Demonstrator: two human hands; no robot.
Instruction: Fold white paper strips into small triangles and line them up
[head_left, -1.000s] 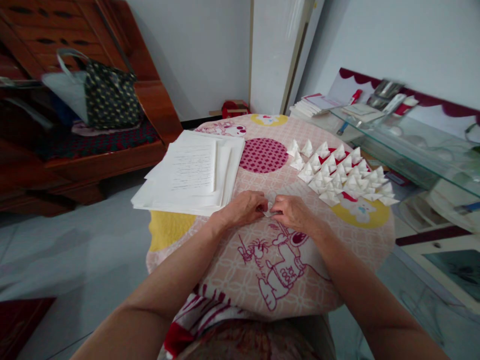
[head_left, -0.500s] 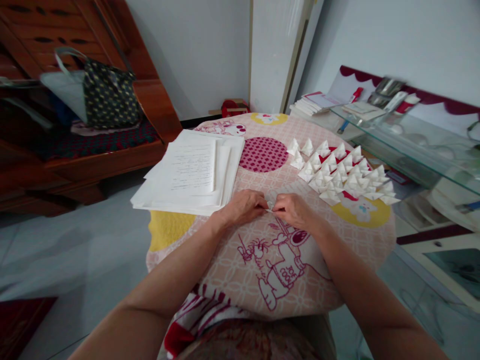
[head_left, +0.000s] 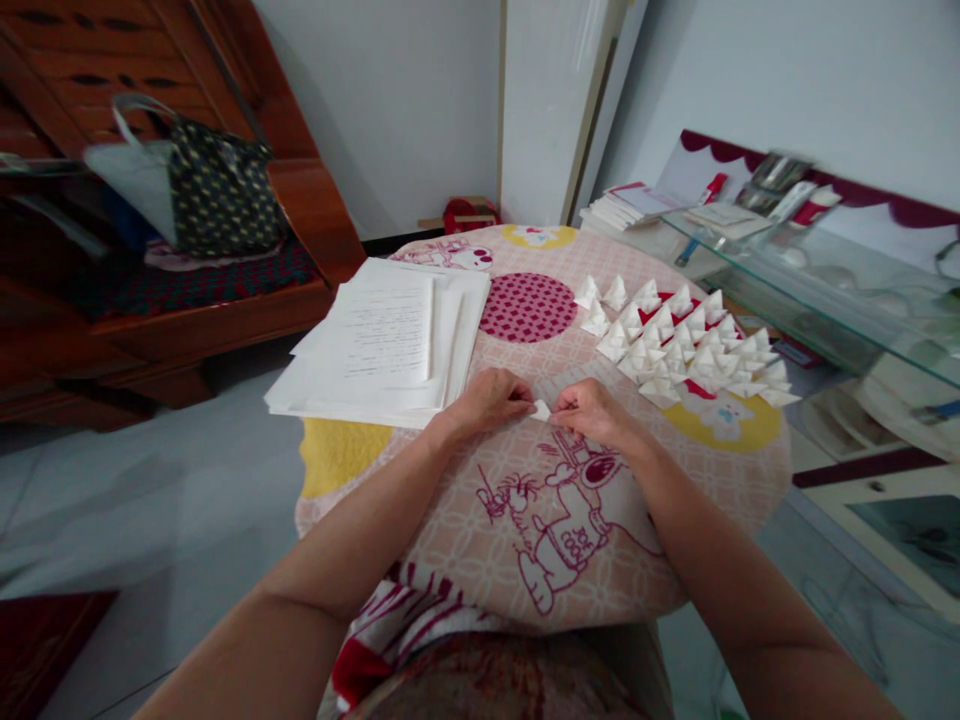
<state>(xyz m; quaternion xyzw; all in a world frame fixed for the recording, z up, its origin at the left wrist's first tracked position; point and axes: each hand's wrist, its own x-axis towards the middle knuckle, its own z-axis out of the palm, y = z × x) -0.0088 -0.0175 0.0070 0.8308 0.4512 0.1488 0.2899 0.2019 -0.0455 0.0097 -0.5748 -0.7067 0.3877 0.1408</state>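
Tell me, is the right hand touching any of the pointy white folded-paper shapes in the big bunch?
Apart. The head view shows pink patterned tablecloth in the gap between the right hand and the pointy white folded-paper shapes.

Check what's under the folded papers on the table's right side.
Patterned tablecloth shows around the folded papers, with red patches visible in gaps between them. Whatever lies directly beneath each piece is covered.
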